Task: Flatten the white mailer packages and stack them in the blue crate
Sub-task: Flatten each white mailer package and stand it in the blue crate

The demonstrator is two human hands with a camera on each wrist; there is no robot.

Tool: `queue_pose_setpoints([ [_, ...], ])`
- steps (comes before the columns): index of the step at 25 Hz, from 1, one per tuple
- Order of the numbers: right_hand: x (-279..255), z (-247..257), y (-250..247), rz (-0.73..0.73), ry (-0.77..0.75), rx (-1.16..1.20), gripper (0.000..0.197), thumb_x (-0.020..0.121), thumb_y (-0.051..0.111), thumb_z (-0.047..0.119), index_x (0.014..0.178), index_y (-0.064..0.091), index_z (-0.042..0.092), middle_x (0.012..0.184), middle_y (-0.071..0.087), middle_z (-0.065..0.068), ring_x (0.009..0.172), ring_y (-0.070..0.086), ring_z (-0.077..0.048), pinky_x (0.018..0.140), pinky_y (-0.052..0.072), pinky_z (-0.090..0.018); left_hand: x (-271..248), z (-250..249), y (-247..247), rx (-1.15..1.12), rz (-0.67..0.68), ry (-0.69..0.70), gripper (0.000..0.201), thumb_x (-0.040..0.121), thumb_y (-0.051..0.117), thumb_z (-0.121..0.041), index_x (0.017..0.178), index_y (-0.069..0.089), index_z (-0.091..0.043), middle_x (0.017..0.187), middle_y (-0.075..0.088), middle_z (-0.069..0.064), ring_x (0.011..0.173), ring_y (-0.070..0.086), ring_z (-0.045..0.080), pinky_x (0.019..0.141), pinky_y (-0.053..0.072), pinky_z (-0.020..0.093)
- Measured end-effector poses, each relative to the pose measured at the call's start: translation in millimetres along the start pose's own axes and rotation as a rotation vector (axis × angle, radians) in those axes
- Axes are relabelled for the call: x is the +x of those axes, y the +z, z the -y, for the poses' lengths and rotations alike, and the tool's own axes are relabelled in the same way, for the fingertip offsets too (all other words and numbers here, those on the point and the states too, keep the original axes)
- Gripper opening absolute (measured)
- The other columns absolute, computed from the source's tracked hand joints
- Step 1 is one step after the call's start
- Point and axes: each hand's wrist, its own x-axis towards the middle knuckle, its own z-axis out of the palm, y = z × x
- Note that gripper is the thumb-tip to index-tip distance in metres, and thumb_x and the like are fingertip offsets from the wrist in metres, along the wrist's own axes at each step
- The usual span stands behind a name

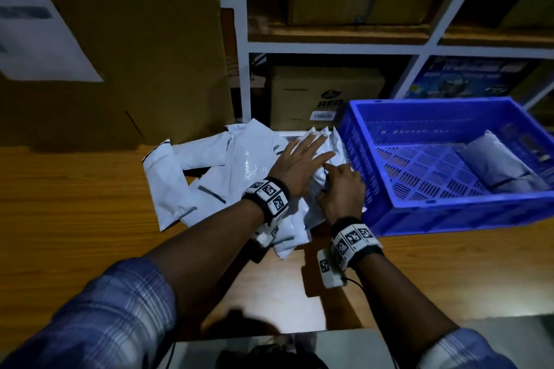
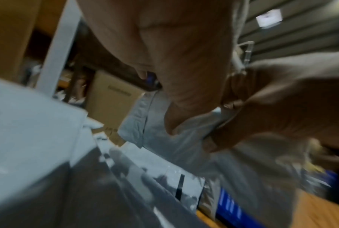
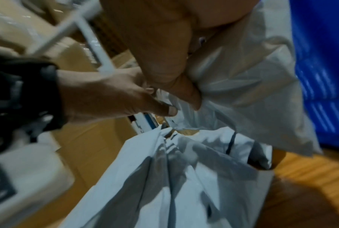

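Observation:
A crumpled white mailer (image 1: pixel 325 156) lies on top of the pile beside the blue crate (image 1: pixel 449 214). My left hand (image 1: pixel 301 157) lies across it with fingers straight and spread, pressing it down; its palm (image 2: pixel 174 61) fills the left wrist view. Just to the right, my right hand (image 1: pixel 337 180) is curled and grips the same mailer (image 3: pixel 242 77) at its near edge, thumb (image 3: pixel 192 98) on the plastic. Two flattened mailers (image 1: pixel 499 163) lie in the crate's right end. More loose mailers (image 1: pixel 207 165) spread out to the left on the wooden table.
The crate's blue wall (image 3: pixel 324 77) stands right beside my right hand. A white shelf rack (image 1: pixel 244 78) holding cardboard boxes (image 1: pixel 323 93) rises behind the pile. A tall cardboard box (image 1: pixel 135 39) stands at the back left. Bare wooden table (image 1: pixel 75 204) extends left.

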Motion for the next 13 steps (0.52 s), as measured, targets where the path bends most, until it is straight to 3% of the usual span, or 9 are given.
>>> queue_pose_setpoints([
  [3,-39.4,8.3,-14.6,-0.077,-0.097,-0.055,0.049,0.064,0.075,0.015,0.111,0.065,0.019,0.106,0.06,-0.01,0.097,0.054,-0.037,0.082,0.045,-0.046,-35.8,-3.7,-16.1,0.1,-0.004,0.1,0.083,0.081,0.074,-0.035,0.153,0.033,-0.028,0.162,0.031,0.001,0.151,0.021,0.022,0.123,0.004,0.047],
  [5,-72.1,12.8,-18.8,-0.084,-0.105,-0.09,0.053,0.06,0.079,0.013,0.11,0.064,0.019,0.111,0.06,-0.009,0.099,0.055,-0.037,0.077,0.045,-0.043,-68.7,-10.4,-21.7,0.097,0.032,0.134,0.063,0.083,0.068,-0.038,0.141,0.048,-0.027,0.14,0.057,0.0,0.135,0.046,0.024,0.119,0.015,0.047],
  [6,-85.7,13.2,-20.5,-0.058,-0.093,-0.109,0.053,0.064,0.077,0.015,0.115,0.062,0.02,0.116,0.059,-0.008,0.102,0.055,-0.037,0.077,0.045,-0.043,-84.2,-15.8,-21.4,0.093,0.039,0.143,0.051,0.083,0.066,-0.039,0.132,0.056,-0.027,0.127,0.065,0.0,0.124,0.054,0.025,0.113,0.023,0.045],
  [8,-113.5,13.6,-20.1,0.029,-0.069,-0.159,0.058,0.076,0.071,0.023,0.131,0.052,0.022,0.131,0.054,-0.008,0.108,0.054,-0.037,0.079,0.046,-0.044,-118.4,-27.8,-13.4,0.074,-0.002,0.146,0.033,0.082,0.066,-0.039,0.112,0.065,-0.026,0.105,0.071,-0.001,0.105,0.061,0.026,0.095,0.034,0.041],
  [10,-141.3,11.5,-16.9,0.143,-0.078,-0.2,0.069,0.081,0.067,0.03,0.144,0.039,0.025,0.143,0.045,-0.007,0.114,0.052,-0.036,0.083,0.044,-0.044,-152.8,-42.1,1.5,0.056,-0.041,0.125,0.03,0.077,0.068,-0.036,0.106,0.069,-0.027,0.097,0.072,-0.002,0.096,0.061,0.025,0.084,0.035,0.039],
  [13,-172.9,5.4,-9.4,0.195,-0.174,-0.202,0.078,0.081,0.063,0.044,0.15,0.03,0.028,0.148,0.044,-0.005,0.12,0.051,-0.034,0.086,0.04,-0.045,-194.7,-65.8,27.8,0.007,-0.069,0.05,0.056,0.073,0.073,-0.032,0.127,0.061,-0.023,0.112,0.07,-0.001,0.103,0.06,0.026,0.086,0.038,0.04],
])
